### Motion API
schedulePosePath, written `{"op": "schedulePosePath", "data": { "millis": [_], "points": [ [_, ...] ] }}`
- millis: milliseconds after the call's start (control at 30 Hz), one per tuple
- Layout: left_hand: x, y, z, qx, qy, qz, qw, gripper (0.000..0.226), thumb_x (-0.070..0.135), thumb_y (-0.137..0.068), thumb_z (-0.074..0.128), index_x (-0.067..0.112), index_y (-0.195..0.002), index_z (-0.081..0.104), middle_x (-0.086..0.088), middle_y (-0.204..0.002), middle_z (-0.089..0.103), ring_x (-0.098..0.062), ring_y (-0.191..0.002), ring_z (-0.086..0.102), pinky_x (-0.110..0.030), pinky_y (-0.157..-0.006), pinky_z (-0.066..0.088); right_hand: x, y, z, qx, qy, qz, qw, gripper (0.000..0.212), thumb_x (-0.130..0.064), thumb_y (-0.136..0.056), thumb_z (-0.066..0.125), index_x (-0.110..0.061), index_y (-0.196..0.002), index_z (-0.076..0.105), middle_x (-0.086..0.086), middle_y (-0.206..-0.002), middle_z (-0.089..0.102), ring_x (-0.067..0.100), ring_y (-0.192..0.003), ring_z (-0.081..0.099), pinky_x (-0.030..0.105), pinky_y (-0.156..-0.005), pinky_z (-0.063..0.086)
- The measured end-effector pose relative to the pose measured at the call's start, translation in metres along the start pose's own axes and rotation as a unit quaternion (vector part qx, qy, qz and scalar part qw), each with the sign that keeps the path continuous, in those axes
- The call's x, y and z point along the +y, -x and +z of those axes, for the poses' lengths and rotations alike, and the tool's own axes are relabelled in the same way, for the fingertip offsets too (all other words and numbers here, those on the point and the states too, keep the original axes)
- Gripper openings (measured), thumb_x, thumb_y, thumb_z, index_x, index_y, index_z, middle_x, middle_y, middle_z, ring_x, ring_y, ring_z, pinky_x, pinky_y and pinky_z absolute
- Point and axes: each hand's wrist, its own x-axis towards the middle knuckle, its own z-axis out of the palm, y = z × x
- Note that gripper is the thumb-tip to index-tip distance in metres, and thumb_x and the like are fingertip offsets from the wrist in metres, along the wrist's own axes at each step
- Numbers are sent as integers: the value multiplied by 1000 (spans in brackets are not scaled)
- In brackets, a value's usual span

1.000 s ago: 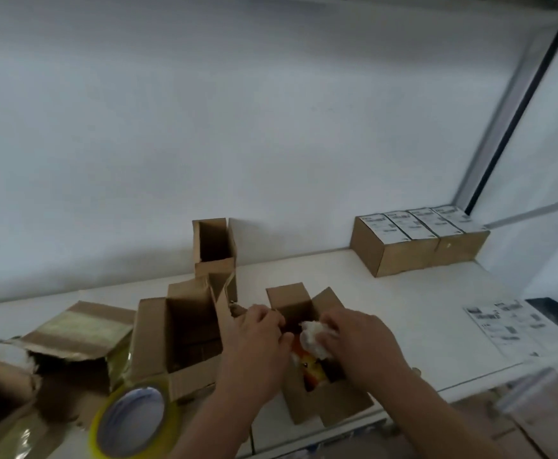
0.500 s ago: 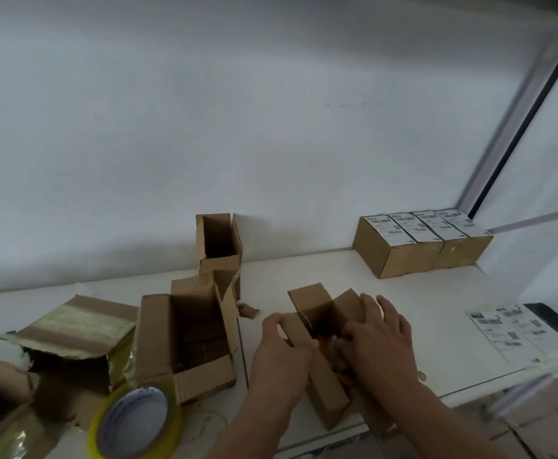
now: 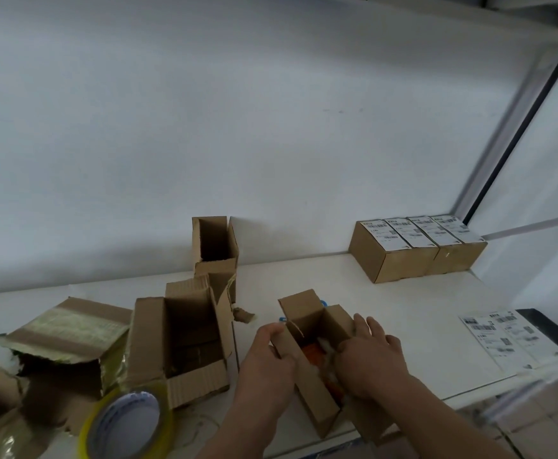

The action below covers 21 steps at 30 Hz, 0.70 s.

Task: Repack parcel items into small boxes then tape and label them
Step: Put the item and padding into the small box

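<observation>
A small box (image 3: 310, 366) of plain brown corrugated cardboard is seen near the front edge of a smooth white table (image 3: 354, 293), its top flaps standing open. Inside it, something orange (image 3: 314, 352) and a bit of soft white padding (image 3: 324, 346) are partly visible; what the orange thing is cannot be told.

To the left, a larger open carton (image 3: 178, 339) with ribbed, torn edges is set, and behind it an upright narrow box (image 3: 214, 246) is leaned near the white wall. A crumpled brown parcel wrapper (image 3: 62, 339) with shiny tape on it is spread at the far left. A roll of clear yellowish tape (image 3: 128, 422) is placed at the front, just before the carton. A scrap of torn card (image 3: 243, 315) is left between the carton and the small box. Four sealed boxes (image 3: 416, 250) with white printed labels are lined up in a row at the back right, well apart from the hands. A sheet of labels (image 3: 509, 339) is laid flat at the right edge.

The small box is held between both hands. The left flap is gripped by the left hand (image 3: 264, 362), fingers curled over its edge. The right hand (image 3: 370, 356) is pressed against the right flap and the contents, fingers mostly straight and spread.
</observation>
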Motion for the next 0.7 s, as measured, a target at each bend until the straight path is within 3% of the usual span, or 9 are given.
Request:
{"op": "schedulePosePath", "data": {
  "millis": [67,133,267,367,467,567,633,700],
  "points": [
    [1,0,1,-3,-1,2,1000,35,16,-101,48,40,-126,44,3,-103,57,-20,-88,64,-35,-71,59,1,-3,-3,-25,-12,15,999,63,-63,-97,26,-28,-148,39,1,-165,-1,26,-151,-6,54,-120,2],
    [1,0,2,-2,2,2,1000,34,16,-101,47,40,-125,44,3,-103,57,-21,-88,63,-34,-72,58,-1,-6,-5,-46,-8,28,999,70,-62,-98,26,-21,-154,21,2,-164,4,26,-150,-3,53,-119,3],
    [3,2,3,4,-15,10,1000,29,20,-102,47,41,-121,42,5,-99,56,-19,-89,62,-41,-79,60,-5,-5,-20,-94,16,25,995,60,-46,-98,41,-16,-149,30,6,-152,30,28,-143,19,50,-116,15],
    [5,3,4,0,-25,16,1000,28,20,-102,46,39,-121,43,5,-99,56,-17,-90,62,-43,-81,60,-6,-4,-28,-110,3,27,994,57,-43,-98,42,-15,-147,31,7,-145,36,27,-135,29,47,-114,21],
    [5,2,2,-2,-30,15,999,32,16,-101,47,39,-123,42,8,-100,54,-15,-92,59,-41,-83,59,-1,1,-19,-81,13,-11,997,52,-46,-99,38,-21,-144,38,9,-153,28,29,-141,23,49,-116,16],
    [4,0,-2,-4,-27,9,1000,38,10,-100,48,40,-123,42,8,-102,53,-15,-91,59,-40,-80,59,6,13,-12,-5,52,-67,996,34,-40,-98,47,-35,-131,56,10,-163,5,32,-150,0,52,-119,5],
    [2,0,-3,-8,-29,8,1000,41,10,-99,48,42,-123,43,6,-103,55,-16,-90,61,-41,-78,60,3,19,-14,16,109,-66,992,37,-38,-97,51,-34,-134,54,15,-163,1,35,-150,-4,54,-118,5],
    [0,2,-2,-5,-42,12,999,41,10,-99,48,43,-122,43,5,-102,58,-17,-87,64,-41,-75,61,-5,22,-16,27,172,-65,983,50,-41,-97,52,-33,-145,40,22,-160,7,43,-147,4,57,-116,10]
  ]
}}
